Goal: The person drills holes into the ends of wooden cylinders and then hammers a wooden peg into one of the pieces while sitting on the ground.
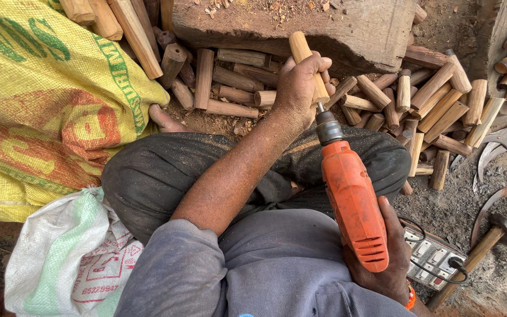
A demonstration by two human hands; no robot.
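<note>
Bulging against the person's left knee, a yellow woven sack (42, 100) lies on the ground, some cut wooden handles (118, 20) lying at its upper edge; what fills it cannot be told. Below it sits a white sack (71, 258), its contents hidden too. Ahead lies a thick wooden block (324, 26), with short round wooden pegs (435, 100) heaped along its near side. An orange electric drill (350, 194) points forward over the lap, its bit just at the near end of a pale wooden handle (307, 61). The left hand (297, 85) reaches out, grip closed round that handle, tilted up against the block. The right hand (391, 258) wraps the drill's rear, fingers curled tight.
</note>
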